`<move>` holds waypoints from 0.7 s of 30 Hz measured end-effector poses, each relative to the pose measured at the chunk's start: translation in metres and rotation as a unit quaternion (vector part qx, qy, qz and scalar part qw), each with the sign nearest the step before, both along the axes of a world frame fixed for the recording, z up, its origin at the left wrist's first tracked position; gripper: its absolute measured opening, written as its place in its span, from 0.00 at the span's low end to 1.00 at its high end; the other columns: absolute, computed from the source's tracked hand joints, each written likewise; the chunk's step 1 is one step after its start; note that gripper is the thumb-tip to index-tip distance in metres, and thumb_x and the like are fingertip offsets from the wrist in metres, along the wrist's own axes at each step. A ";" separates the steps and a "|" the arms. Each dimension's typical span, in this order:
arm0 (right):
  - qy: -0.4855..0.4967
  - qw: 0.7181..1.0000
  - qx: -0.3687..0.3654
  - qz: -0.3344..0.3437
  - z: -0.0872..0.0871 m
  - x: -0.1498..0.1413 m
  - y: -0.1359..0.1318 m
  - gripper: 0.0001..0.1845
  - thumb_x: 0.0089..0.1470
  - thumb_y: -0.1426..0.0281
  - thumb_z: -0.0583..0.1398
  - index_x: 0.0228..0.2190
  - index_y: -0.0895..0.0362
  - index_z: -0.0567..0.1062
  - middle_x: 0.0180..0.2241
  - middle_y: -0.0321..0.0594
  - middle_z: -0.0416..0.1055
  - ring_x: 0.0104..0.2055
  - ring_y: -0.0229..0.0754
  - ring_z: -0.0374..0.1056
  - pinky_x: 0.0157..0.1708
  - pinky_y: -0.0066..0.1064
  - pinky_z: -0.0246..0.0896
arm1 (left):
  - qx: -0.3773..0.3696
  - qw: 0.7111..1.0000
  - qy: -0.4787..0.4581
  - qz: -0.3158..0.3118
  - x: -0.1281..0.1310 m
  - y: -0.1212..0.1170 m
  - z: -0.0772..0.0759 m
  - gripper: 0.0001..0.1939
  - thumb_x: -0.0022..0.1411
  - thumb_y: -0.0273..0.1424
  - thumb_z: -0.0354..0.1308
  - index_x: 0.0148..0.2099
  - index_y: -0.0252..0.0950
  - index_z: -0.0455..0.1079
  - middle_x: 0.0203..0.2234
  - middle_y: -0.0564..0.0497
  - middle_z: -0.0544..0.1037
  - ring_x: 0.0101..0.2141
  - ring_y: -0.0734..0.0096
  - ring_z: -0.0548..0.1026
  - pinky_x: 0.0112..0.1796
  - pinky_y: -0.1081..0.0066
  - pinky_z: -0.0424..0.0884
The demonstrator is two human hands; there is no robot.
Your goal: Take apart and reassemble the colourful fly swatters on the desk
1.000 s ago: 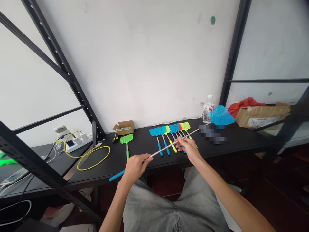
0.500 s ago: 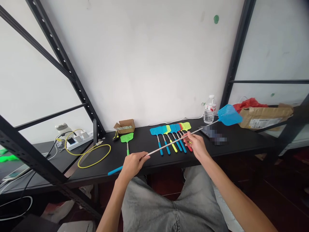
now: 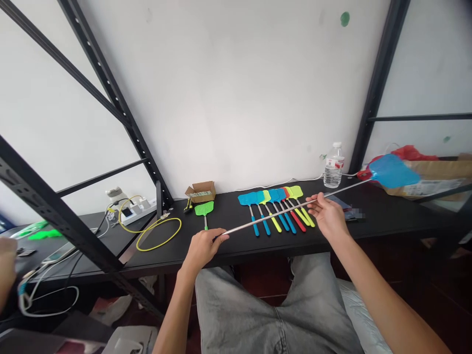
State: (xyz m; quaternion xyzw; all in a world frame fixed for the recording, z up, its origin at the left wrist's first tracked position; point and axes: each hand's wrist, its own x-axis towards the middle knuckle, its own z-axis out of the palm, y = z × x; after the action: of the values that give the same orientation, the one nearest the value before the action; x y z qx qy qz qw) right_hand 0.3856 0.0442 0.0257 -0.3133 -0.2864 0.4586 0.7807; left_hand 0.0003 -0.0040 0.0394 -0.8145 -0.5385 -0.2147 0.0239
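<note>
A long blue fly swatter (image 3: pixel 394 171) with a thin metal rod (image 3: pixel 269 217) slants across in front of me, head up to the right. My left hand (image 3: pixel 204 248) is closed round its handle end, which the fingers hide. Farther along the rod, my right hand (image 3: pixel 327 215) pinches it between thumb and fingers. Behind the rod lies a row of several fly swatters (image 3: pixel 273 196) in blue, yellow and red, handles toward me. A single green fly swatter (image 3: pixel 204 209) rests beyond my left hand.
On the black table (image 3: pixel 228 250) are a small open cardboard box (image 3: pixel 201 191), a yellow cable loop (image 3: pixel 180 235), a power strip (image 3: pixel 138 212) and a water bottle (image 3: pixel 334 169). Black shelf posts (image 3: pixel 121 105) flank me. Another person's blurred hand (image 3: pixel 6 265) shows at far left.
My right hand and the blue head have moved right; more rod shows between my hands. The blue handle end is now hidden. Another person's hand has appeared at the left, and my view shifted left.
</note>
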 end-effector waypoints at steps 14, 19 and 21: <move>0.089 0.995 -0.039 0.013 0.000 0.012 0.008 0.10 0.59 0.67 0.61 0.28 0.59 0.77 0.29 0.42 0.77 0.23 0.33 0.68 0.21 0.22 0.66 | 0.011 0.998 0.003 0.054 -0.035 0.022 -0.012 0.23 0.65 0.50 0.47 0.46 0.42 0.76 0.43 0.50 0.81 0.41 0.62 0.79 0.40 0.72 0.68; 0.113 0.993 -0.032 -0.010 0.001 0.026 0.010 0.12 0.61 0.66 0.58 0.30 0.57 0.78 0.30 0.41 0.78 0.22 0.33 0.67 0.21 0.23 0.64 | 0.037 0.992 0.016 0.117 -0.061 0.028 -0.009 0.19 0.63 0.48 0.50 0.43 0.43 0.76 0.39 0.52 0.82 0.36 0.62 0.78 0.36 0.72 0.66; 0.116 0.993 -0.030 -0.014 0.001 0.029 0.010 0.12 0.61 0.65 0.58 0.31 0.57 0.78 0.30 0.41 0.78 0.23 0.34 0.66 0.21 0.24 0.64 | 0.040 0.987 0.025 0.155 -0.069 0.027 -0.005 0.19 0.63 0.48 0.51 0.43 0.44 0.76 0.36 0.52 0.81 0.34 0.62 0.77 0.34 0.72 0.65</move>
State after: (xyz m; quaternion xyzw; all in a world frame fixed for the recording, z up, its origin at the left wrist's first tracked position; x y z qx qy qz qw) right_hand 0.4149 0.0542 0.0265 -0.2855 -0.1751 0.4894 0.8052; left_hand -0.0686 0.0233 0.0340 -0.7248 -0.6485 -0.2087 0.1028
